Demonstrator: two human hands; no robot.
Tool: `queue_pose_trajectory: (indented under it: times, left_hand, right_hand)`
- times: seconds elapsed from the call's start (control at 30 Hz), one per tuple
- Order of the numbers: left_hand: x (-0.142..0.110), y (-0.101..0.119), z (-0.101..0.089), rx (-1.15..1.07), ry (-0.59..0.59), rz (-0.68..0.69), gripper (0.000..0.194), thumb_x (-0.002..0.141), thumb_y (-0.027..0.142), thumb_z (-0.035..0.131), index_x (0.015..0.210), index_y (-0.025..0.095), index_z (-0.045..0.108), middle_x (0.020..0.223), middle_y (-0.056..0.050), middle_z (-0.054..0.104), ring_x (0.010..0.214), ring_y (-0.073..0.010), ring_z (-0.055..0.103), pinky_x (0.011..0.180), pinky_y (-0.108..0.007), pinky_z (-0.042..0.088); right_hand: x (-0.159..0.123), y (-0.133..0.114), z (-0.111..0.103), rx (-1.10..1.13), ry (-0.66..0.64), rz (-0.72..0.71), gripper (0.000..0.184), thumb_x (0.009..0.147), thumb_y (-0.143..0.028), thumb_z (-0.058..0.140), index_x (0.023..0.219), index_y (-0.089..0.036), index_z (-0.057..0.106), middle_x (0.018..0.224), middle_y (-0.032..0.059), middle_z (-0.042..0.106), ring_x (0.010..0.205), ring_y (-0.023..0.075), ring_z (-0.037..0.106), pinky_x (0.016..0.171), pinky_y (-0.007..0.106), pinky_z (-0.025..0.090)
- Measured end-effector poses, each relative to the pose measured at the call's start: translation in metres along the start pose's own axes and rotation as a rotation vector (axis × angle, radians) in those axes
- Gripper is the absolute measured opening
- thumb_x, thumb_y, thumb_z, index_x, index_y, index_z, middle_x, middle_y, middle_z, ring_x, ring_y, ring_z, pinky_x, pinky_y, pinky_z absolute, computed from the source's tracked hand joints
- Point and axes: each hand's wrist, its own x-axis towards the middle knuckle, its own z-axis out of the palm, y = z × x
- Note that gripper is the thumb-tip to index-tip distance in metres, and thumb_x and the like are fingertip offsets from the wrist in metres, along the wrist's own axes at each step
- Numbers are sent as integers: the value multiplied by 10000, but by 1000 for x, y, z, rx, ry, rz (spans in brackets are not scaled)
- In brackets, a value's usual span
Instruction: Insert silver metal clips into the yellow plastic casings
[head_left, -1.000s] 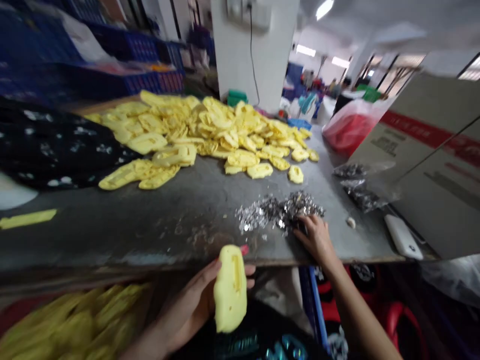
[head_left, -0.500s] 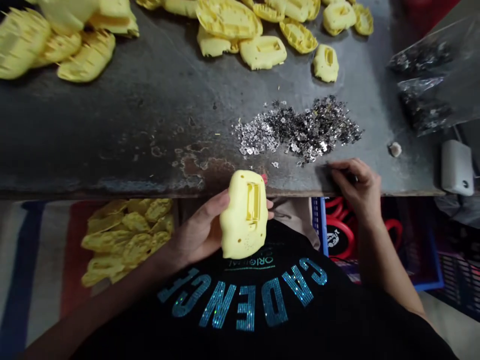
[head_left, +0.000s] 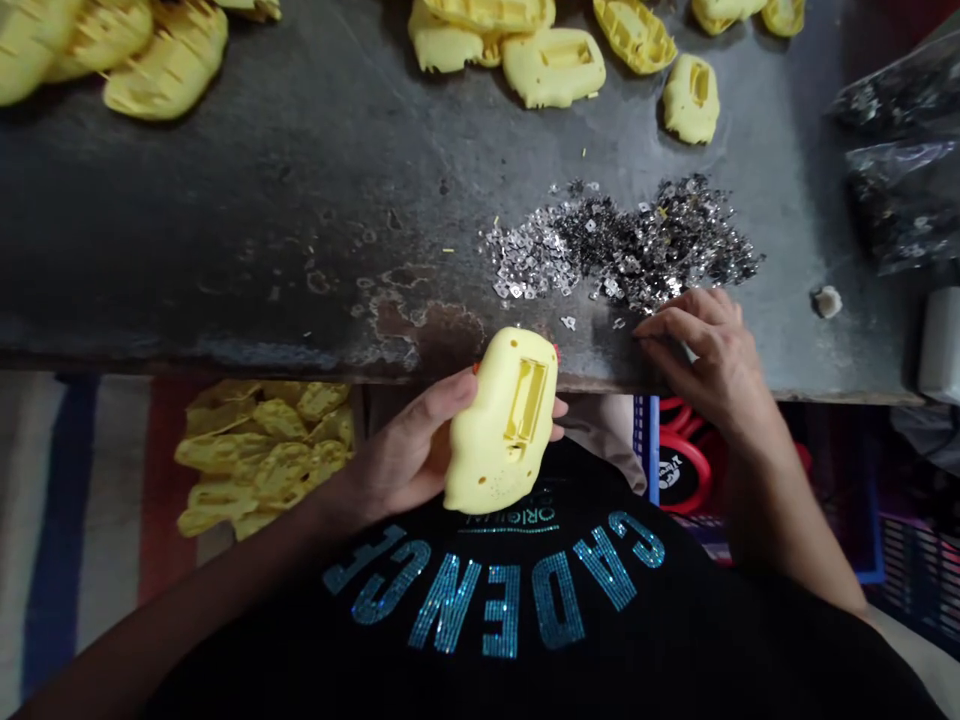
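Observation:
My left hand [head_left: 409, 445] is closed around a yellow plastic toy casing [head_left: 499, 430], held just off the table's front edge. The casing's outer face, with a long battery slot and small holes, is turned up towards me. My right hand [head_left: 705, 345] rests at the near side of a heap of small metal contact plates [head_left: 637, 245]. Its thumb and forefinger are pinched together over the table; anything between them is too small to make out. A few loose plates lie by the fingertips.
More yellow casings [head_left: 555, 65] lie along the table's far side [head_left: 300, 200]. At the right are plastic bags of metal parts [head_left: 904, 205], a whitish lump [head_left: 827, 301] and a white device [head_left: 941, 345]. Below the edge sit a pile of casings [head_left: 262, 450] and a blue crate [head_left: 645, 450].
The view has tipped down from the room onto the table edge and my lap. My right hand has drawn back from the heap to its near side, fingers pinched. My left hand still holds the casing.

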Motion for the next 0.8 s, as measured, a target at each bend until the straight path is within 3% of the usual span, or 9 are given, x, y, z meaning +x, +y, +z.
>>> queue_pose_trajectory:
  times: [0.13,0.23,0.33,0.57,0.63,0.8]
  left_hand:
    - [-1,0,-4,-10,-50,-82,615,1074,648,838,1535,242,852,1487,-152,885,1277,-359,899,1036,-381,742]
    - [-1,-2,-5,-13,-28,-90,652,1099,698,771,1565,246,832,1472,-151,891,1269,-353,900,1025,-370,737]
    - [-2,-4,-4,-15,29,-85,746,1104,745,722,1676,268,748,1450,-158,897,1200,-363,912,933,-382,743]
    - [1,-2,10,30,151,-123,897,1147,753,602,1862,218,517,1448,-194,888,1150,-384,911,994,-458,724]
    - [0,-3,11,35,152,-132,881,1142,738,628,1845,214,539,1433,-197,893,1144,-384,914,966,-443,727]
    - [-5,-7,1,-9,139,-132,695,1107,701,713,1586,204,800,1421,-175,904,1181,-371,920,952,-399,743]
  right_hand:
    - [-1,-3,-13,38,-146,5,143,1141,-299,703,1154,-296,845,1090,74,808,1030,303,708,894,466,491]
    - [-11,-6,-14,81,-27,135,202,1146,-288,696,1281,-306,844,1139,71,825,1052,294,754,932,466,527]
    - [-26,-11,-8,104,92,219,128,1137,-315,732,1206,-308,840,1068,44,817,1006,278,754,900,443,528]
    - [-24,-18,20,16,99,202,50,1084,-345,802,1084,-300,824,1005,37,795,1011,297,691,912,457,438]
    - [-21,-21,24,36,93,168,84,1108,-339,775,1058,-294,826,1000,39,799,984,289,684,899,452,433]
    - [-34,-25,19,79,115,96,134,1149,-304,735,1193,-296,862,1023,45,831,980,276,739,902,450,493]
